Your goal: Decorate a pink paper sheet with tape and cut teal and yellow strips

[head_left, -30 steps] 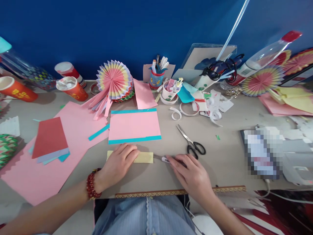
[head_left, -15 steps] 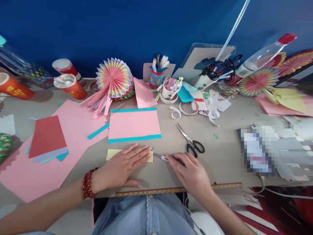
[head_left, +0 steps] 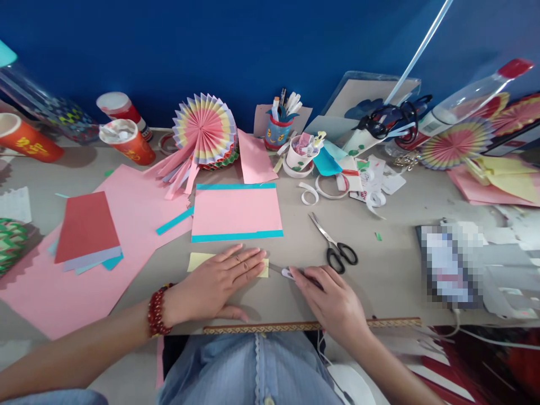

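My left hand (head_left: 225,278) lies flat, fingers stretched out, pressing a yellow paper strip (head_left: 198,261) to the table; most of the strip is hidden under it. My right hand (head_left: 331,292) is closed around a craft knife (head_left: 287,274) with a white front end. The knife's thin blade points left, its tip at the right end of the strip. Just above my hands sits a pink paper rectangle (head_left: 237,209) with blue strips along its top and bottom edges. Scissors (head_left: 335,244) with black handles rest beyond my right hand, blades slightly apart.
A large pink sheet (head_left: 139,225) with a red paper (head_left: 88,228) on it covers the left side. Paper fans (head_left: 205,132), cups (head_left: 129,143) and tape rolls stand along the wall. A phone (head_left: 449,267) lies right. A patterned strip (head_left: 270,327) runs along the front edge.
The whole view has shifted slightly, so things appear a little further right. Both hands, the knife and the yellow strip keep nearly the same positions relative to each other.
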Available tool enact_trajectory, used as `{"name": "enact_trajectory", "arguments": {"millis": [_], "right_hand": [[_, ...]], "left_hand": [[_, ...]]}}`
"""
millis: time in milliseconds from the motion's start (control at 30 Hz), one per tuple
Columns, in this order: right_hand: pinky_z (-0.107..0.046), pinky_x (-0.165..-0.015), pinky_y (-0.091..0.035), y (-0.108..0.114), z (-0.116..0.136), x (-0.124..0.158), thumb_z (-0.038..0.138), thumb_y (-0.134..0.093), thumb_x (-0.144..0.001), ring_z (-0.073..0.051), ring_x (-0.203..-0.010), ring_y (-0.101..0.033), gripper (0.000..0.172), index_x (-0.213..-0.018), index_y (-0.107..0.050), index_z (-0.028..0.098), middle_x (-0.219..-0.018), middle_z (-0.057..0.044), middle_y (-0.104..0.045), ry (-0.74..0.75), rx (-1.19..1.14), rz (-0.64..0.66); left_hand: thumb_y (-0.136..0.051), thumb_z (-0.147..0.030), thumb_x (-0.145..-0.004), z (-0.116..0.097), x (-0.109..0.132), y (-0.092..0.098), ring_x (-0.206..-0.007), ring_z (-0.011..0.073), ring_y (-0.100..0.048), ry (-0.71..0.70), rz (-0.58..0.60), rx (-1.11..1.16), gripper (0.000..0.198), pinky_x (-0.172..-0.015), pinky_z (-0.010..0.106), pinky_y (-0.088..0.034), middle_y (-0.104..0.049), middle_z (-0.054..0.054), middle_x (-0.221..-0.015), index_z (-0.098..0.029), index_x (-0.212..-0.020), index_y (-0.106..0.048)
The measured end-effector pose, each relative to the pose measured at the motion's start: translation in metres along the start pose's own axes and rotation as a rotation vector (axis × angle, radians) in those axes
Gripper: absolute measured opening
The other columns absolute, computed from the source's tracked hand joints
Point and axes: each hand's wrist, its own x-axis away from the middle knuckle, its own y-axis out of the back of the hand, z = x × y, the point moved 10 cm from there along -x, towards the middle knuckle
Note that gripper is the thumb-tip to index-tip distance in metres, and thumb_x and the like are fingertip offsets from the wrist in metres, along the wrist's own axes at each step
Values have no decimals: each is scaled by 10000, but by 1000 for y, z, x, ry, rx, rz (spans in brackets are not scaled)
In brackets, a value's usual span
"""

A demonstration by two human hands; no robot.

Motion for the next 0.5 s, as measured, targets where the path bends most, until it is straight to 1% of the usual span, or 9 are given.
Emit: {"name": "enact_trajectory", "arguments": {"millis": [200, 333, 500], "right_hand": [[-262, -738, -479, 3, 2, -4, 141, -465, -1013, -162, -790, -562, 304, -1179, -715, 186, -858, -49, -661, 7, -5, -20], [-267, -759, -485, 0, 3, -1, 138, -447, -1016, -167, -818, -565, 316, -1199, -704, 163, -904, -67, -667, 16, -22, 9], [-270, -763, -492, -4, 5, -4, 135, -493, -996, -163, -806, -564, 300, -1205, -701, 187, -888, -55, -667, 4, -15, -2]], "left_hand": [[-368, -738, -933, 1, 0, 0, -1540, 248, -147, 7, -7, -2, 918, -1255, 459, -112, -219, 90, -1650, -138, -1596, -158], [-327, -755, -933, 0, 0, -2, -1541, 250, -143, -5, 10, -7, 918, -1259, 452, -77, -190, 89, -1656, -125, -1588, -193], [-310, -758, -934, 0, 0, -2, -1541, 256, -138, 2, 6, -25, 915, -1258, 456, -67, -188, 99, -1655, -122, -1584, -208]]}}
